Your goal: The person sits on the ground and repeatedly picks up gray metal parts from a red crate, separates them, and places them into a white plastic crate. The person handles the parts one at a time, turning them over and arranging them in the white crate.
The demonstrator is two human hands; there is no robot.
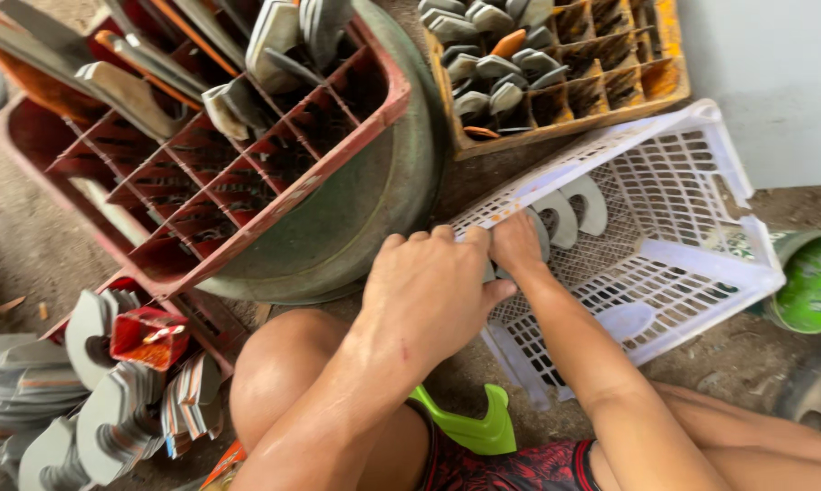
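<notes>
We see our left hand [433, 291] and right hand [515, 244] with fingers curled on the rim of the white basket [701, 264], gripping grey hooked pieces [565, 211] that look stiff, flat, light, best pinched by their edges.

What the hands and frame edges conceal

The left hand [426, 295] covers the right hand's [514, 244] fingers and whatever they pinch at the white basket [701, 264] rim (grip unreadable); the green tub [815, 282] runs off the right edge.

White slotted crate [665, 227] — tilted, grey pieces [570, 211] inside
</notes>
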